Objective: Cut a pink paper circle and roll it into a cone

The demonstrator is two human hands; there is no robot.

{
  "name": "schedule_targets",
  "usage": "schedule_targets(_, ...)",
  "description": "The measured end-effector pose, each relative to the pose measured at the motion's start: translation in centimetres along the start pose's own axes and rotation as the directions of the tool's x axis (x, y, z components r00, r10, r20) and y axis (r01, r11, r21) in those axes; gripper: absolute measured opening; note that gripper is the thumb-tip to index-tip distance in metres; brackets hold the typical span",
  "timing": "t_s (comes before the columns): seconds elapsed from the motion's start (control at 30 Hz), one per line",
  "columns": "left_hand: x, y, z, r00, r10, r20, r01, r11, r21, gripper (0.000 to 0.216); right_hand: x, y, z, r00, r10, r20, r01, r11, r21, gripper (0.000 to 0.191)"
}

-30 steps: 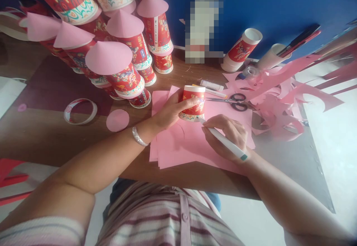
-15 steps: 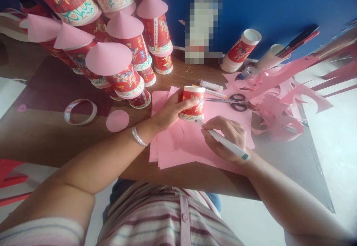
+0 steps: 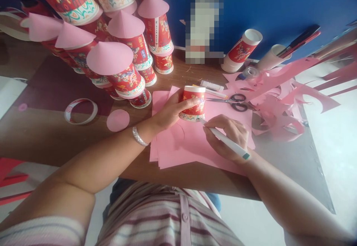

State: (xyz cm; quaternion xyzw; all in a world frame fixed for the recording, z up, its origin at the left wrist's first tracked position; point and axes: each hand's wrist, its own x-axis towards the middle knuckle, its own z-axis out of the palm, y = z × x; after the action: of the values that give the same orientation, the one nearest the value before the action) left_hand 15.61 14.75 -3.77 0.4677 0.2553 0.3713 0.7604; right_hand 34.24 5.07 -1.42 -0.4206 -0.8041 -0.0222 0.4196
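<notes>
A red paper cup (image 3: 194, 112) with a white patterned band is held by my left hand (image 3: 170, 114), whose fingers wrap round its side. My right hand (image 3: 236, 131) grips a white marker (image 3: 229, 144) like a pen. The marker's tip meets or nearly meets the cup's lower edge at the right; a small gap cannot be ruled out. Beneath both hands lie overlapping pink paper sheets (image 3: 189, 149). Scissors (image 3: 238, 102) with dark handles rest just right of the cup, on the pink paper. A glue stick (image 3: 211, 86) lies behind the cup.
Stacked red cups with pink paper cones (image 3: 110, 58) crowd the back left. A tape roll (image 3: 80, 111) and a pink paper disc (image 3: 118, 120) lie left of my arm. At the right are pink scraps (image 3: 281, 101), a cup stack (image 3: 242, 51) and a pen cup (image 3: 272, 56).
My right hand and the marker have shifted slightly right, the tip sliding a little along the cup's lower edge. My left hand keeps its hold on the cup.
</notes>
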Motion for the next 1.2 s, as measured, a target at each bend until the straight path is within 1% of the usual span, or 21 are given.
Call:
schedule_targets(0.2,0.02,-0.43,-0.39,1.0,-0.004,0.001,0.004,1.0,0.003,0.043,0.09,-0.03,0.16,1.0,-0.005,-0.022,0.004,1.0,-0.013,0.016)
schedule_targets(0.53,0.04,-0.24,-0.22,1.0,0.003,0.016,-0.002,1.0,-0.018,0.038,0.24,-0.16,-0.2,0.998,-0.06,0.008,0.06,0.998,0.033,0.017)
schedule_targets(0.8,-0.15,-0.07,0.02,1.0,0.003,-0.002,-0.003,1.0,0.017,0.037,0.37,-0.15,-0.08,0.998,-0.056,0.013,0.055,0.996,0.063,0.018)
schedule_targets(1.0,0.09,-0.77,-0.49,1.0,0.01,0.012,-0.009,1.0,-0.01,0.04,0.21,-0.11,0.15,0.999,-0.046,0.012,0.046,0.998,0.04,0.019)
schedule_targets(1.2,0.04,-0.77,-0.49,1.0,0.006,0.014,-0.006,1.0,0.002,0.04,0.16,-0.1,0.34,0.999,-0.053,-0.003,0.053,0.998,0.033,0.019)
